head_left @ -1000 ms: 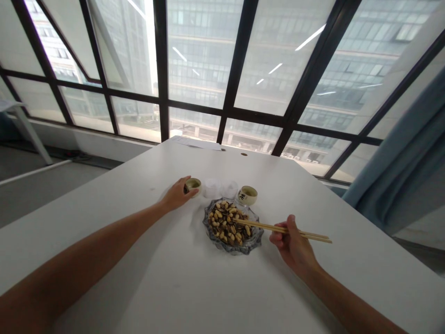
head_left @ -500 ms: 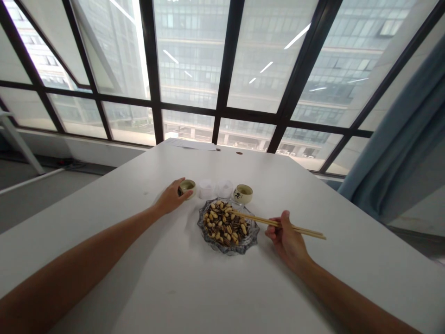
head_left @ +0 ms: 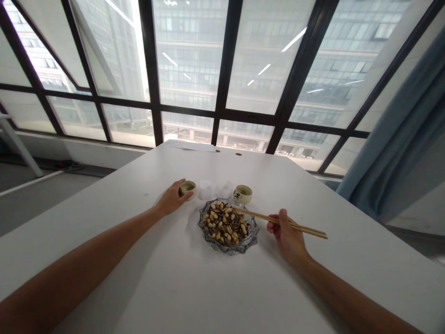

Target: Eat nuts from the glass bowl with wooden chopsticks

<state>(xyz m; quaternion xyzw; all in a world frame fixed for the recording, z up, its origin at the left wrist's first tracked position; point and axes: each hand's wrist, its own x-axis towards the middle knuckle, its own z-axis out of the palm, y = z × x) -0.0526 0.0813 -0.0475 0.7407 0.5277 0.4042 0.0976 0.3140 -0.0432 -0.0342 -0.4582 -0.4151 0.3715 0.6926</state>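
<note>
A pair of wooden chopsticks [head_left: 278, 220] was clamped in the grip of the right hand [head_left: 288, 239], held near the middle so that the long tips reached over the rim of the glass dish [head_left: 227, 226] and lay among the nuts and seeds [head_left: 225, 221] heaped in it. The dish was set on the white surface [head_left: 194, 287], centred in front of the person, within reach of both arms. The left hand [head_left: 171, 198] was curled around the small cup [head_left: 188, 188] at the left, its grip closed on the cup's side, apparently to steady it. Two pale translucent cups [head_left: 214, 189] and a second ceramic cup [head_left: 242, 194] were lined up just behind the dish, close enough for the chopsticks to reach each.
</note>
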